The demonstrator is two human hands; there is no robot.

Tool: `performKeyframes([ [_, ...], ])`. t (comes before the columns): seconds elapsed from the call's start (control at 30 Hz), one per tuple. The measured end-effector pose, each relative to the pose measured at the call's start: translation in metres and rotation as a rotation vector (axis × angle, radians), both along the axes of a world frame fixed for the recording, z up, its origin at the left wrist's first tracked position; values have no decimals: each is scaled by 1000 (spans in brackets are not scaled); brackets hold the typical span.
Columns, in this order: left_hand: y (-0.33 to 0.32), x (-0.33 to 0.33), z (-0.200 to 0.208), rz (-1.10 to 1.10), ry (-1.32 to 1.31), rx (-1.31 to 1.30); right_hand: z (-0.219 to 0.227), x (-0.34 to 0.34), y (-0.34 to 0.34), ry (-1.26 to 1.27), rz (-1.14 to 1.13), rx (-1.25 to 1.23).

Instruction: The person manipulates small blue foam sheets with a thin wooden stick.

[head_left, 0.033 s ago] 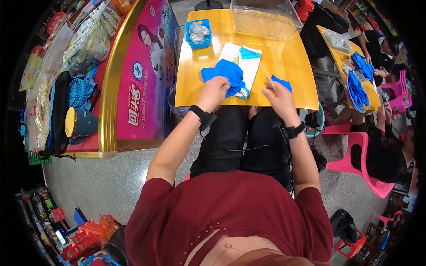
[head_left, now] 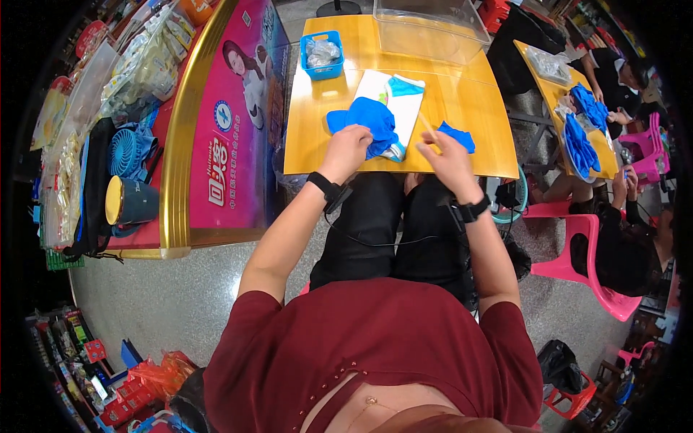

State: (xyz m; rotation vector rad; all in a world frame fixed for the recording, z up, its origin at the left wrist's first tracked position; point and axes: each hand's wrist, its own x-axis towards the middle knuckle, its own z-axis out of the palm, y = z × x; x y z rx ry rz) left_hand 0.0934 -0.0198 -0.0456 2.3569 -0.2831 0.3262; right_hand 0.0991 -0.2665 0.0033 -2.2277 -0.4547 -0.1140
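Note:
A crumpled blue cloth lies on a white, blue-edged fabric piece on the wooden table. My left hand rests at the cloth's near edge, its fingers curled down on it. Just right of the fabric piece, my right hand is closed around a thin pale stick that points up and away from me. A smaller blue cloth piece lies beyond that hand, partly covered by it.
At the table's far left stands a blue basket holding clear plastic bags. A transparent box sits at the far edge. Left of the table is a counter with goods. To the right, other people sit at another table with blue cloths.
My right hand has shifted slightly toward me and to the left, and the stick has tilted with it. My left hand stays on the blue cloth.

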Motion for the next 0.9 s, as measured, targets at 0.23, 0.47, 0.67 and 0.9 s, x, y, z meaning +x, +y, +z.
performKeyframes([
  [0.23,2,-2,2,265,53,-459,-16,18,54,502,53,310],
  [0.47,5,-10,2,311,114,-404,-34,5,63,731,84,417],
  [0.67,-20,-34,14,245,-100,-748,-8,-24,78,1119,107,895],
  [0.9,-29,-71,36,100,194,-1080,-8,-30,73,933,63,1147],
])
